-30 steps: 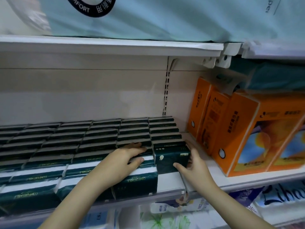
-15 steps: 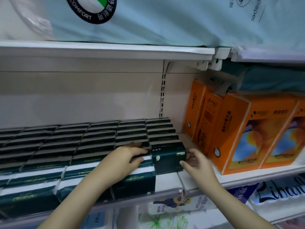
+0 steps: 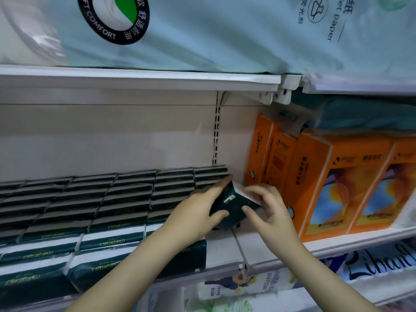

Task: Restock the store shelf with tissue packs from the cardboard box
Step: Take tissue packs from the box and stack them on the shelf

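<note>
- Holding one dark green tissue pack point(image 3: 231, 206) tilted above the right end of the shelf point(image 3: 221, 248), the left grip point(image 3: 198, 212) has its thumb on the front face and its fingers behind.
- The right grip point(image 3: 270, 210) pinches the same pack's right side, thumb in front, fingers curled over its white edge.
- The pack is at the right end of the rows of dark green packs point(image 3: 108, 199).
- The rows fill the shelf from its left edge.
- Orange tissue packs point(image 3: 326, 183) stand upright just to the right.

"COMFORTABLE" on tissue packs point(image 3: 111, 242); "COMFORT" on bag point(image 3: 202, 34)
</note>
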Available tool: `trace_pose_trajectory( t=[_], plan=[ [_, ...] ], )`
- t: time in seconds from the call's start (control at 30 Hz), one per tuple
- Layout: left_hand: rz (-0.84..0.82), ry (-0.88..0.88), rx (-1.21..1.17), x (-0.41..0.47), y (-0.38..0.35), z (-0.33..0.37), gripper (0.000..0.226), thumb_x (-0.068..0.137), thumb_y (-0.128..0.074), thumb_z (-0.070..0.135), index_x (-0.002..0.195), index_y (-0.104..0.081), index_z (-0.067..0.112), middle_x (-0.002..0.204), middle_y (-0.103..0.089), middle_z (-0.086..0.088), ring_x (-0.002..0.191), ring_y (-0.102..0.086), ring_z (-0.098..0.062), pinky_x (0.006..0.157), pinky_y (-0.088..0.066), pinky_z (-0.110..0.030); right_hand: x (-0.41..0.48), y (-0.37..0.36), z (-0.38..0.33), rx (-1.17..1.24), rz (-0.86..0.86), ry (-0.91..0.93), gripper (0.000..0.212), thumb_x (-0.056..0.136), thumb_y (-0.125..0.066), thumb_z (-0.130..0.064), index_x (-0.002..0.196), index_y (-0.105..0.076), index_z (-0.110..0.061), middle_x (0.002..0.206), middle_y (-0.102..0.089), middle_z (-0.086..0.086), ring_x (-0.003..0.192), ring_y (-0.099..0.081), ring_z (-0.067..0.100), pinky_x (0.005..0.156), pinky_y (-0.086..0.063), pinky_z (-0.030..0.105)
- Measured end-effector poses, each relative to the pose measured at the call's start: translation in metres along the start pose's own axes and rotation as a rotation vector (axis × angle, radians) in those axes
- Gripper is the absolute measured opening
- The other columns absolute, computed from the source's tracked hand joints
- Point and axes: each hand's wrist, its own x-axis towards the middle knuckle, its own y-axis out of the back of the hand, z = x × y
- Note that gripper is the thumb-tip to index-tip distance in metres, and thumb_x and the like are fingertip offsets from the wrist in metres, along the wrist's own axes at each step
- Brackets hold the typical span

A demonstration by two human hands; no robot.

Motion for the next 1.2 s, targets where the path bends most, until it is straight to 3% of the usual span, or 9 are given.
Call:
trace_pose_trajectory(
  t=[0.13, 0.23, 0.4, 0.53, 0.7, 0.8, 0.9, 1.07, 1.2],
  plan=[
    [0.094, 0.094, -0.209, 0.007, 0.0, -0.002, 0.062, 0.092, -0.062, 0.031, 0.14, -0.025, 0.045, 0.126, -0.059, 0.008, 0.098, -0.064, -0.007, 0.081, -0.058, -0.029, -0.001, -0.003, -0.006, 0.263, 0.062, -0.143, 0.061, 0.083, -0.075, -0.009, 0.126, -0.042, -0.037, 0.131, -0.05, -0.012, 0.122, -0.053, 0.002, 0.098, -0.046, 0.019],
    [0.117, 0.141, -0.374, 0.005, 0.0, -0.003, 0.067, 0.091, -0.065, 0.026, 0.138, -0.021, 0.042, 0.112, -0.062, 0.014, 0.089, -0.064, 0.0, 0.075, -0.057, -0.019, -0.003, -0.005, -0.006, 0.366, -0.03, -0.301, 0.059, 0.083, -0.073, -0.009, 0.122, -0.043, -0.04, 0.125, -0.056, -0.021, 0.115, -0.056, -0.007, 0.09, -0.048, 0.013],
    [0.091, 0.14, -0.322, 0.001, 0.001, -0.012, 0.046, 0.087, -0.068, 0.029, 0.118, -0.038, 0.044, 0.108, -0.059, 0.017, 0.096, -0.063, -0.007, 0.081, -0.054, -0.025, -0.007, -0.005, 0.003, 0.245, -0.177, -0.328, 0.04, 0.087, -0.07, -0.013, 0.118, -0.055, -0.034, 0.113, -0.068, -0.014, 0.108, -0.062, -0.001, 0.085, -0.05, 0.014],
    [0.101, 0.142, -0.232, -0.005, 0.011, -0.022, 0.027, 0.089, -0.065, 0.034, 0.111, -0.051, 0.039, 0.12, -0.052, 0.019, 0.113, -0.049, -0.001, 0.08, -0.039, -0.01, 0.0, 0.008, 0.016, -0.085, -0.228, -0.228, 0.049, 0.087, -0.07, -0.011, 0.116, -0.053, -0.047, 0.108, -0.059, -0.008, 0.106, -0.056, 0.007, 0.089, -0.049, 0.026],
    [-0.042, 0.071, -0.125, -0.008, 0.01, -0.035, 0.035, 0.091, -0.064, 0.029, 0.124, -0.056, 0.041, 0.125, -0.052, 0.027, 0.118, -0.045, 0.008, 0.09, -0.028, 0.002, 0.001, -0.004, 0.021, -0.236, -0.274, -0.162, 0.053, 0.083, -0.074, -0.012, 0.122, -0.051, -0.04, 0.113, -0.053, -0.005, 0.105, -0.049, 0.005, 0.085, -0.035, 0.001],
    [-0.048, 0.099, -0.064, -0.007, 0.001, -0.043, 0.028, 0.092, -0.063, 0.026, 0.118, -0.063, 0.038, 0.123, -0.058, 0.022, 0.116, -0.05, 0.004, 0.098, -0.036, -0.009, -0.003, -0.014, 0.028, -0.205, -0.172, -0.211, 0.054, 0.08, -0.077, -0.014, 0.122, -0.051, -0.035, 0.121, -0.047, -0.005, 0.112, -0.046, 0.005, 0.092, -0.032, -0.001],
    [-0.015, 0.102, -0.022, -0.006, -0.004, -0.047, 0.019, 0.092, -0.062, 0.03, 0.108, -0.07, 0.036, 0.115, -0.06, 0.02, 0.11, -0.054, 0.0, 0.101, -0.044, -0.027, -0.005, -0.017, 0.035, -0.152, -0.157, -0.275, 0.057, 0.077, -0.08, -0.019, 0.121, -0.047, -0.036, 0.116, -0.052, -0.013, 0.112, -0.054, 0.007, 0.095, -0.049, 0.022],
    [-0.02, 0.135, 0.04, -0.004, -0.003, -0.042, 0.018, 0.093, -0.058, 0.037, 0.106, -0.071, 0.035, 0.117, -0.058, 0.018, 0.111, -0.051, -0.004, 0.099, -0.042, -0.025, -0.008, -0.019, 0.034, -0.119, -0.151, -0.289, 0.054, 0.079, -0.079, -0.014, 0.118, -0.046, -0.035, 0.105, -0.056, -0.026, 0.099, -0.058, -0.009, 0.079, -0.051, 0.01],
    [0.011, 0.13, 0.077, -0.004, -0.009, -0.044, 0.021, 0.094, -0.057, 0.036, 0.11, -0.07, 0.034, 0.121, -0.055, 0.019, 0.119, -0.045, -0.005, 0.101, -0.037, -0.022, -0.013, -0.025, 0.037, -0.111, -0.091, -0.247, 0.056, 0.079, -0.077, -0.011, 0.12, -0.049, -0.036, 0.112, -0.057, -0.023, 0.107, -0.06, 0.004, 0.088, -0.054, 0.024]
  ],
)
